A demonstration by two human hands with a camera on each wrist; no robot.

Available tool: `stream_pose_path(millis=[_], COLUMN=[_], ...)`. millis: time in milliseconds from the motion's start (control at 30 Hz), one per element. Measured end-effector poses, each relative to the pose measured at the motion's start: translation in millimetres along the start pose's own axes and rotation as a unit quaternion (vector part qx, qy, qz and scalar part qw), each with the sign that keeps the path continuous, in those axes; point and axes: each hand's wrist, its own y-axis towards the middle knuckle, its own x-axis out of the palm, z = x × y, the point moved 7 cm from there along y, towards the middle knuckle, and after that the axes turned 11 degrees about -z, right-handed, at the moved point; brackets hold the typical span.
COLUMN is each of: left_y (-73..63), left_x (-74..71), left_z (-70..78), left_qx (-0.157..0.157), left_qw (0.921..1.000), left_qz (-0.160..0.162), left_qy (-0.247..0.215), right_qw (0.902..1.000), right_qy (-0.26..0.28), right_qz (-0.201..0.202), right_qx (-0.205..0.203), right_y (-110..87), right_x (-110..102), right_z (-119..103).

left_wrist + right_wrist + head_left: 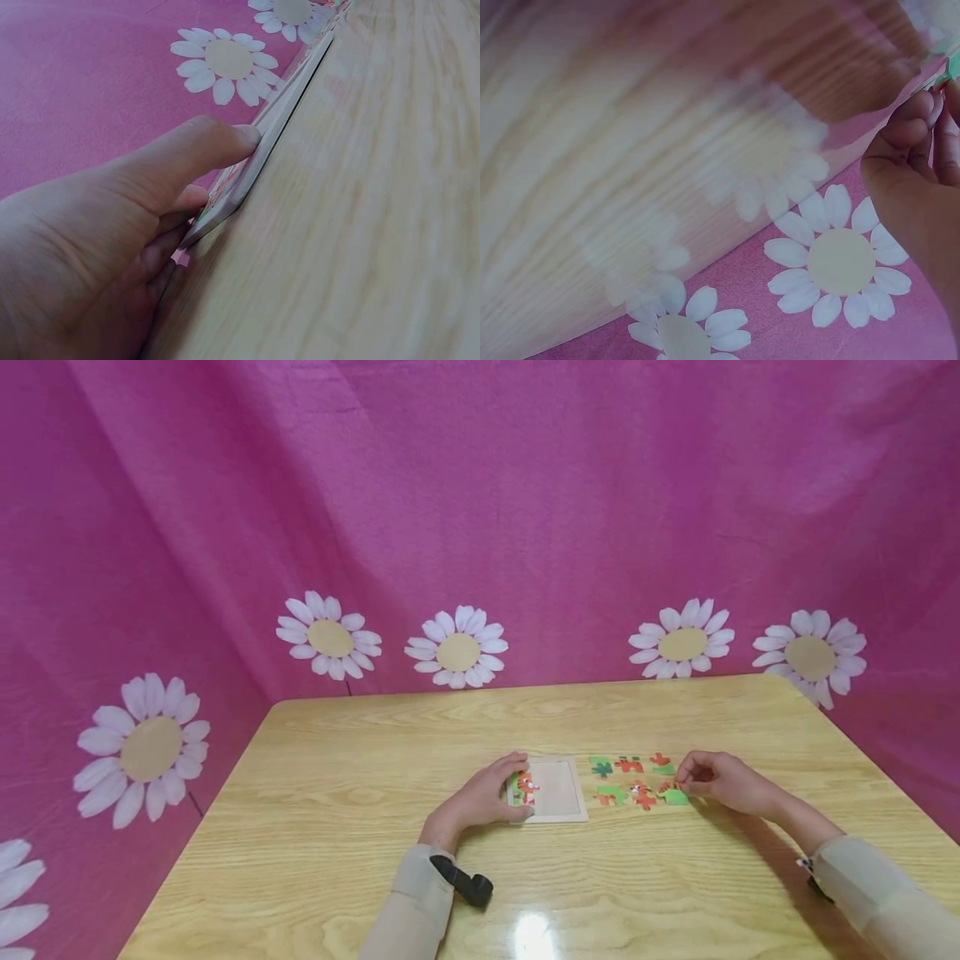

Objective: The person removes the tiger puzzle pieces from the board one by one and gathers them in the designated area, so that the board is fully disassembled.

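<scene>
My left hand (487, 792) grips the left part of a square wooden puzzle tray (581, 806), thumb on the near rim and fingers at the far rim. In the left wrist view the thumb presses on the tray's pale edge (251, 172). Orange-and-green puzzle pieces (522, 787) fill the tray's left strip; the rest shows bare board. My right hand (723, 783) pinches a green-and-orange jigsaw piece (675, 796) at the right end of the loose pieces. In the right wrist view, the fingertips meet beside a bit of green (952, 67).
Several loose jigsaw pieces (630, 765) lie in two rows right of the tray, green and orange-red. The glossy wood-grain table (337, 827) reaches back to a pink curtain (525, 510) printed with white daisies. Each wrist wears a strap with a black mount.
</scene>
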Motion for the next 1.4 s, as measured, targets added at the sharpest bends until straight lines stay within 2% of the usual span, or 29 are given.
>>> stream_pose_path(millis=[433, 633, 867, 1200, 1400], left_y=[-1.0, -3.5, -6.5, -8.6, -8.3], left_x=[-0.6, 0.1, -4.3, -6.0, -4.7], left_z=[-0.6, -3.2, -2.0, -3.4, -4.6], left_qx=[0.006, -0.008, -0.035, -0.057, -0.054], left_qw=[1.0, 0.9999, 0.9992, 0.9973, 0.9974], left_qz=[0.002, 0.005, 0.021, 0.046, 0.049], left_qy=[-0.003, -0.01, 0.004, -0.003, 0.003], right_qw=[0.9999, 0.9998, 0.9983, 0.9971, 0.9951], right_qy=[-0.014, -0.006, -0.007, 0.02, 0.021], right_qz=[0.003, 0.01, 0.019, -0.016, -0.031], right_qx=[-0.005, -0.016, -0.055, -0.072, -0.091], right_y=[2.5, 5.6, 8.9, 34.7, 50.6], right_x=[0, 2, 9, 31, 45], right_z=[0, -5, -27, -57, -73])
